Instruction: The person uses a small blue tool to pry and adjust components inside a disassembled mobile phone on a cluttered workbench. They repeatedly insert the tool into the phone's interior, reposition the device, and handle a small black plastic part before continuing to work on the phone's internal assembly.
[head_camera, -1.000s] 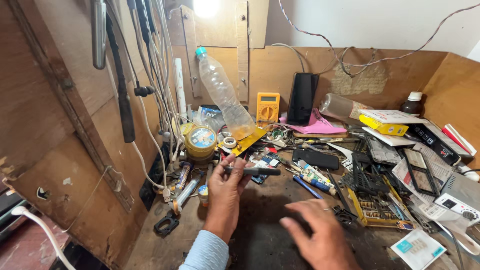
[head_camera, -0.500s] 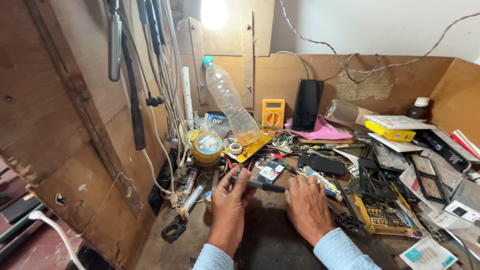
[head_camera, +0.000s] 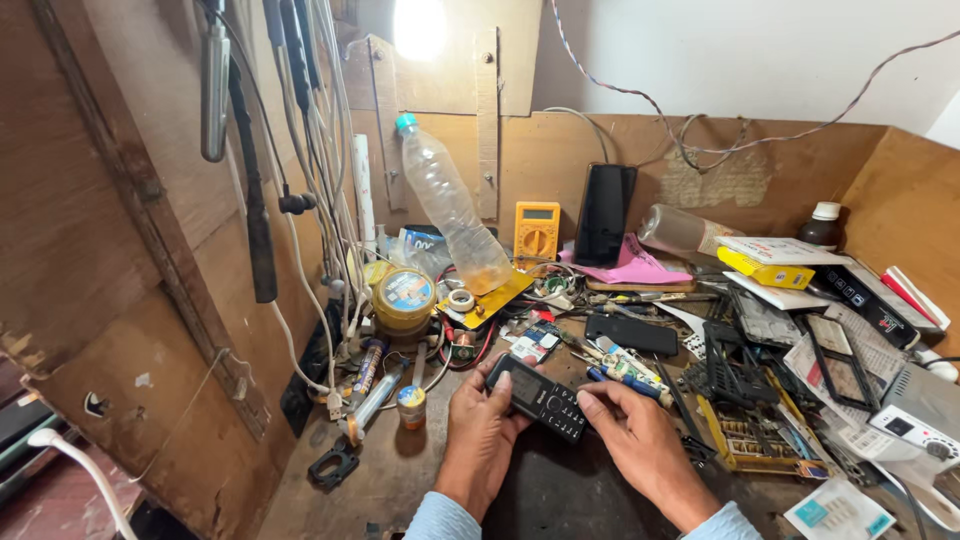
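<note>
A small black keypad phone (head_camera: 540, 398) lies tilted above the dark bench top, held between both hands. My left hand (head_camera: 480, 438) grips its upper left end, thumb on the screen. My right hand (head_camera: 640, 450) holds its lower right end, fingers curled at the keypad edge. A little behind the phone lie a small circuit board (head_camera: 535, 343) and a blue-handled tool (head_camera: 628, 368).
An empty plastic bottle (head_camera: 452, 215) leans on the back wall by a yellow multimeter (head_camera: 537, 232) and a black phone (head_camera: 604, 214) standing upright. Cables (head_camera: 318, 150) hang at the left. Phone parts and frames (head_camera: 790, 370) crowd the right side. A tape roll (head_camera: 403, 296) sits at the left.
Both hands have come together on the black keypad phone and lifted it. A second ago my right hand was low and apart, and my left held a thin dark tool.
</note>
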